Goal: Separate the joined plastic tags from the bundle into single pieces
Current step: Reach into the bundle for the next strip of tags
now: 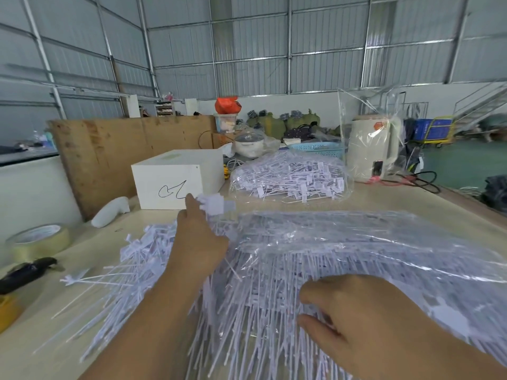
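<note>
Left hand (197, 237) raised over the far side of the heap, its grip pinched on a small clump of white tag heads (215, 204) held up above the tabletop (384, 198); picture blurred there, so the number of tags in the pinch cannot be told. Right hand (365, 322) lies low at the near right, fingers curled down onto the stems of the main bundle of plastic tags (260, 319); whether that grip is clenched on any stems or only pressing on them cannot be told. The bundle spreads across the near middle of the tabletop, stems fanning toward the camera, its far and right part under a sheet of clear plastic wrap (356, 237). Loose tags (90, 277) lie scattered just left of the heap. A second bagged lot of tags (288, 179) sits farther back, beside a white box (175, 179) with a black scribble. Tape roll (38, 241) and a black-handled tool (27, 272) at the left edge. Cream kettle (370, 149) in plastic at the far right.
</note>
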### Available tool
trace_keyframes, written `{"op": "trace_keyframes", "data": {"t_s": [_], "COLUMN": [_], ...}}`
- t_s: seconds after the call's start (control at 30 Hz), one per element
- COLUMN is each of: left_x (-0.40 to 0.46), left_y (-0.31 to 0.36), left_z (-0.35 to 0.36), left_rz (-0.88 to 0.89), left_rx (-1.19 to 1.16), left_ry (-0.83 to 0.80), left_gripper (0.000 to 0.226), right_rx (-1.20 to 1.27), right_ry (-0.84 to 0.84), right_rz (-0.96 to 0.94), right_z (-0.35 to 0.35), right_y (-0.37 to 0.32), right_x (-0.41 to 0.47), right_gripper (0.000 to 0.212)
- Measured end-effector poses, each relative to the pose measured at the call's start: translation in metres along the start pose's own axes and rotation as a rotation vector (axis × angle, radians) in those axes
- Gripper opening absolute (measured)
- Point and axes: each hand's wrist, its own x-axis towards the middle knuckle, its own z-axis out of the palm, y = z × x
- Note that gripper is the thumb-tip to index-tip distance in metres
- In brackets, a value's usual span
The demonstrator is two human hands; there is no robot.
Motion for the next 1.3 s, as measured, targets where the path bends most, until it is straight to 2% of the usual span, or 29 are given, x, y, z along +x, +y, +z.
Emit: {"op": "trace_keyframes", "data": {"t_s": [0.1,0.17,0.27,0.47,0.53,0.63,0.73,0.83,0.97,1.03,1.13,1.17,1.23,1.3], "left_x": [-0.003,-0.005,-0.007,-0.007,-0.011,-0.021,-0.025,-0.018,-0.016,-0.022,-0.037,-0.042,-0.049,-0.057], "left_y": [-0.007,-0.011,-0.011,-0.002,0.004,0.011,0.005,-0.003,0.000,0.006,0.020,0.026,0.035,0.040], "left_z": [0.003,0.006,0.008,0.003,0.004,0.012,0.021,0.022,0.019,0.020,0.019,0.017,0.018,0.023], "left_rz": [0.039,0.001,-0.033,-0.111,-0.081,0.062,0.184,0.154,0.121,0.195,0.418,0.519,0.711,0.861], "left_rx": [0.298,0.529,0.692,0.477,0.419,0.373,0.477,0.622,0.591,0.544,0.429,0.349,0.238,0.299], "left_ry": [0.057,0.084,0.055,-0.118,-0.137,-0.160,-0.240,-0.283,-0.245,-0.125,0.026,0.006,-0.133,-0.329], "left_gripper": [0.101,0.096,0.090,0.101,0.101,0.102,0.085,0.064,0.054,0.053,0.047,0.045,0.038,0.034], "right_rx": [0.005,-0.003,-0.011,0.020,0.028,0.045,0.011,-0.011,-0.003,0.000,-0.013,-0.008,-0.006,-0.039], "right_ry": [-0.038,-0.046,-0.064,-0.081,-0.074,-0.069,-0.069,-0.116,-0.178,-0.198,-0.246,-0.272,-0.347,-0.434], "right_rz": [0.003,0.025,0.080,0.154,0.177,0.198,0.194,0.218,0.280,0.289,0.312,0.324,0.345,0.352], "right_z": [0.002,0.003,0.002,-0.003,-0.005,-0.006,-0.004,-0.003,-0.006,-0.009,-0.012,-0.013,-0.016,-0.023], "right_y": [-0.002,-0.002,0.003,0.009,0.012,0.013,0.014,0.022,0.035,0.038,0.039,0.039,0.037,0.035], "right_x": [-0.001,-0.001,-0.001,-0.001,0.000,-0.002,-0.003,-0.003,-0.005,-0.003,0.001,0.002,0.004,0.006], "right_gripper": [0.040,0.039,0.041,0.033,0.033,0.027,0.021,0.020,0.019,0.022,0.025,0.026,0.027,0.026]}}
